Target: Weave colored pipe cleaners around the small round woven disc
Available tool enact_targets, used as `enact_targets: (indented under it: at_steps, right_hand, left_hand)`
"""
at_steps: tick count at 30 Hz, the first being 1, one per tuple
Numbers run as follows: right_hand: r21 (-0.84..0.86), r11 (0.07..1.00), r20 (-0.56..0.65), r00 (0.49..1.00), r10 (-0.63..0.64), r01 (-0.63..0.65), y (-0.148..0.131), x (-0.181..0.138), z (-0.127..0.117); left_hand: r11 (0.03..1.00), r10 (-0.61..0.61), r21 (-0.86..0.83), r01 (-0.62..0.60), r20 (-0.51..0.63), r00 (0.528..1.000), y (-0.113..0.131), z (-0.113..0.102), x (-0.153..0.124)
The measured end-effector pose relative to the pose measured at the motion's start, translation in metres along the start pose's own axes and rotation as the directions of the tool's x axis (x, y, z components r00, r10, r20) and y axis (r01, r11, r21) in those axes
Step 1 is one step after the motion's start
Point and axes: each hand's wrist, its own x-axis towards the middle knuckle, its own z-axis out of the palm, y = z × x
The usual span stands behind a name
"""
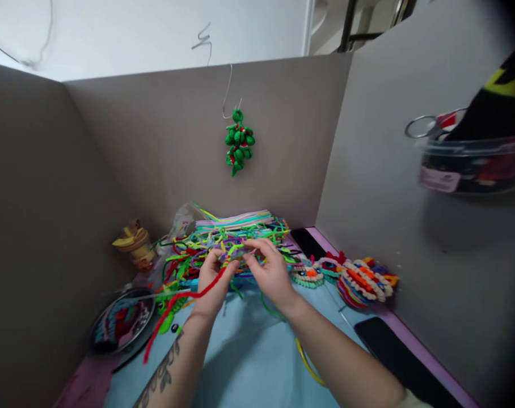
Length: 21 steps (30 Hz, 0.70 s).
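Observation:
My left hand [214, 279] is closed in a pinch on a fuzzy red pipe cleaner [198, 293], whose long tail hangs across my wrist to the lower left. At its upper end a lime-green pipe cleaner [235, 248] meets it between my hands. My right hand [273, 273] is just to the right, thumb and forefinger curled towards each other at the green end. What lies between those fingertips is too small to make out. Behind both hands spreads a tangled heap of pipe cleaners [189, 245] in many colours, with a neat bundle of pale straight ones [240, 220] on top.
Grey panels [189, 136] enclose the blue-covered table [249, 362]. A green braided ornament [239, 141] hangs from a wire. Colourful fish-like figures [362, 283] and a black phone-like slab [402, 354] lie right. A round container [121, 323] sits left; a clear tub [470, 167] holds scissors [421, 126].

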Motion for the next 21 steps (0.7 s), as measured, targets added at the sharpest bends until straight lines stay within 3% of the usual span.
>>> enact_targets:
  at_steps: [4,10,13,15,18,21]
  right_hand:
    - [-0.009,0.999,0.016,0.999,-0.039,0.039,0.0,0.002,-0.003]
    - [0.063,0.997,0.152,0.988,0.032,-0.042,0.003,0.003,-0.006]
    - [0.01,1.0,0.132,0.991,-0.002,0.001,0.002,0.003,-0.009]
    - [-0.055,0.997,0.099,0.994,-0.04,0.045,0.002,0.005,-0.011]
    - [-0.145,0.984,0.077,0.993,-0.093,0.103,0.004,0.007,-0.012]
    - [-0.179,0.973,0.104,0.987,-0.126,0.143,0.006,0.006,-0.01]
  left_hand:
    - [0.999,0.036,0.018,-0.038,0.091,0.995,-0.002,-0.003,0.001]
    - [0.997,0.07,0.026,-0.074,0.131,0.989,-0.005,-0.004,0.001]
    - [0.991,0.098,0.078,-0.107,0.11,0.989,-0.008,-0.004,0.0]
    - [0.963,0.181,0.194,-0.185,0.038,0.983,-0.009,-0.005,0.0]
    - [0.838,0.415,0.409,-0.362,-0.046,0.908,-0.004,-0.007,-0.003]
    - [0.727,0.58,0.445,-0.523,0.01,0.814,0.004,-0.01,-0.008]
